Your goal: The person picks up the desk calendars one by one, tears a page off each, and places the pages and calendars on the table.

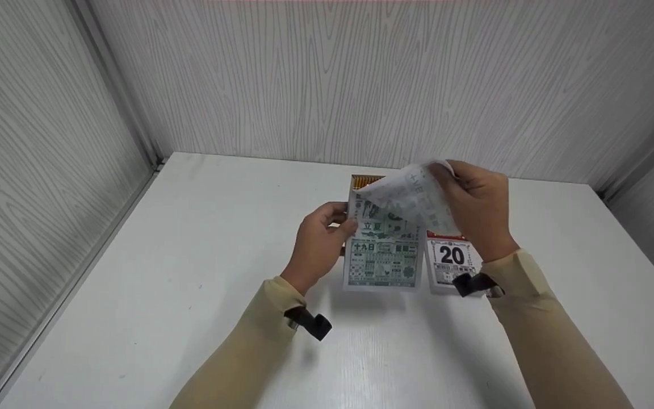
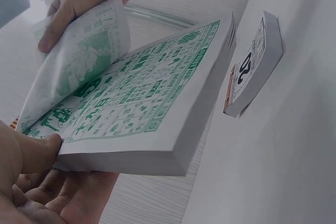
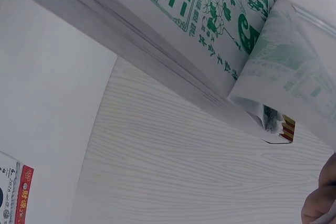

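Note:
A thick tear-off calendar (image 1: 384, 264) with green print is held up above the table. My left hand (image 1: 321, 241) grips its left edge, thumb on the front page and fingers beneath, as the left wrist view shows. My right hand (image 1: 480, 207) pinches a thin page (image 2: 86, 59), which is lifted and folded back toward the upper right. That page stays joined near the orange-and-gold top strip (image 1: 364, 182). Under it a fresh green-printed sheet shows. In the right wrist view the loose page (image 3: 294, 72) curls away from the stack, and only part of my right hand shows.
A smaller calendar (image 1: 451, 258) with a red top and a black 20 lies on the white table (image 1: 236, 227), right of the held one and partly behind my right wrist. Pale wood-grain panels (image 1: 327, 85) stand at the back and both sides.

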`<state>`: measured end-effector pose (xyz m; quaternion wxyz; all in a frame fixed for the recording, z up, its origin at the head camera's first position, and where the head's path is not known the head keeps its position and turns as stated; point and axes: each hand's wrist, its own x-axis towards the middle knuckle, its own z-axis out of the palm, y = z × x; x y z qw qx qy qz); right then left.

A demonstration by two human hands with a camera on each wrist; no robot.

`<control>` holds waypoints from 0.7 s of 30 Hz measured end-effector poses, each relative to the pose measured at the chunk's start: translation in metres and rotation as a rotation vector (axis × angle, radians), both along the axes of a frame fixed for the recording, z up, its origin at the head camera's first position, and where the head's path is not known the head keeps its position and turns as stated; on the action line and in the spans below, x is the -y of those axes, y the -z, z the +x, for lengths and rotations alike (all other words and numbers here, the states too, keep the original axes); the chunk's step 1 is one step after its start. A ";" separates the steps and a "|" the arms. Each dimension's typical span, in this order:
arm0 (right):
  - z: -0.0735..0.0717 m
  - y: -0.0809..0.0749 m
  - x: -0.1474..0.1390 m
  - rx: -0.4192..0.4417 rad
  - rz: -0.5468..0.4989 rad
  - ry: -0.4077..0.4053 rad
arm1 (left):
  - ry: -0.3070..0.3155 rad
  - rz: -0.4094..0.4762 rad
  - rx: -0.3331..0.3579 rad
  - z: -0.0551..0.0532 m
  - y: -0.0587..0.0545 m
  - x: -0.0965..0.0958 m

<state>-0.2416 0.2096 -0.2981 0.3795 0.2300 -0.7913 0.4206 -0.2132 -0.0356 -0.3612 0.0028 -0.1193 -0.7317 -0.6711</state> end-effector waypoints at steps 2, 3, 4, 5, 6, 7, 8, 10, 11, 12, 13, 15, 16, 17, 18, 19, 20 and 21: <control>-0.001 0.000 -0.001 0.003 -0.009 0.005 | 0.003 -0.007 0.006 0.000 0.000 0.000; -0.001 -0.001 -0.002 0.005 -0.017 0.008 | 0.005 -0.007 0.010 0.000 0.000 0.000; -0.001 -0.001 -0.002 0.006 -0.025 0.013 | 0.005 -0.006 0.014 0.000 0.000 0.000; -0.001 -0.001 -0.003 0.007 -0.033 0.014 | 0.005 -0.004 0.018 0.000 -0.001 0.000; -0.001 -0.001 -0.004 0.005 -0.037 0.019 | 0.006 0.001 0.023 0.000 -0.001 0.000; -0.002 -0.001 -0.005 0.005 -0.036 0.022 | 0.006 0.008 0.026 0.000 -0.001 -0.001; -0.002 -0.001 -0.006 0.004 -0.037 0.022 | 0.006 0.013 0.026 0.000 -0.001 -0.001; -0.002 -0.001 -0.008 0.001 -0.041 0.021 | 0.005 0.017 0.024 -0.001 -0.002 -0.001; -0.002 -0.001 -0.009 -0.001 -0.039 0.019 | 0.005 0.018 0.023 -0.001 -0.002 -0.002; -0.002 0.000 -0.009 -0.003 -0.037 0.018 | 0.006 0.018 0.021 -0.001 -0.002 -0.002; -0.002 0.000 -0.011 -0.005 -0.030 0.018 | 0.008 0.016 0.019 -0.001 -0.001 -0.003; -0.003 0.001 -0.012 -0.005 -0.036 0.021 | 0.011 0.011 0.015 -0.001 -0.001 -0.004; -0.004 0.002 -0.014 -0.007 -0.034 0.022 | 0.013 0.011 0.011 -0.001 -0.001 -0.004; -0.004 0.003 -0.015 -0.009 -0.030 0.024 | 0.015 0.011 0.006 -0.001 -0.001 -0.005; -0.005 0.004 -0.016 -0.011 -0.028 0.026 | 0.017 0.012 0.004 -0.001 -0.001 -0.005; -0.005 0.004 -0.017 -0.010 -0.032 0.028 | 0.018 0.014 0.001 -0.002 -0.001 -0.005; -0.005 0.005 -0.017 -0.007 -0.040 0.030 | 0.019 0.016 -0.001 -0.002 -0.001 -0.006; -0.006 0.006 -0.018 -0.005 -0.045 0.033 | 0.019 0.019 -0.001 -0.002 -0.001 -0.006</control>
